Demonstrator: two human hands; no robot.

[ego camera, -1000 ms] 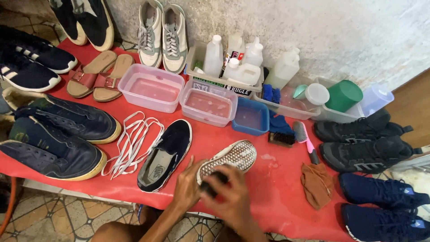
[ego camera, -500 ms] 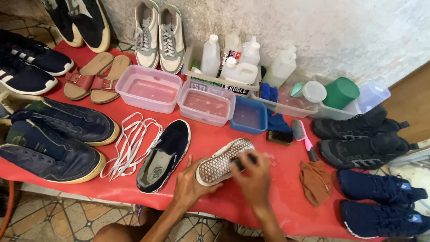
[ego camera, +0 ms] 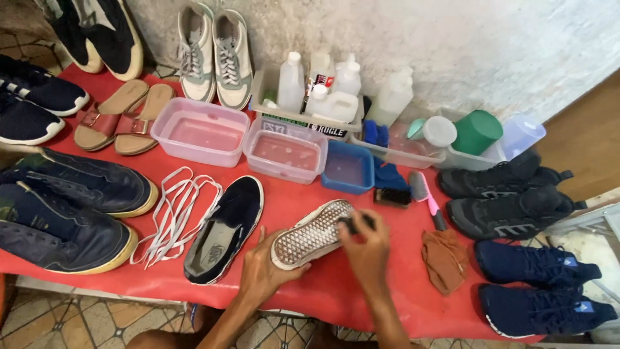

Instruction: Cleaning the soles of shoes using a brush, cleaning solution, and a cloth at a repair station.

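Two clear tubs (ego camera: 205,132) of water beside blue tub (ego camera: 347,167)

Shoe-cleaning workstation, informal workshop.

A red-covered table (ego camera: 387,284) against a rough plaster wall (ego camera: 465,45) carries many pairs of shoes along the left, top and right of the frame. At centre: water tubs (ego camera: 200,132), a tray of bottles (ego camera: 316,90), brushes (ego camera: 413,190), a rag (ego camera: 444,258) and loose laces (ego camera: 171,213). Patterned floor tiles (ego camera: 77,323) show at lower left.
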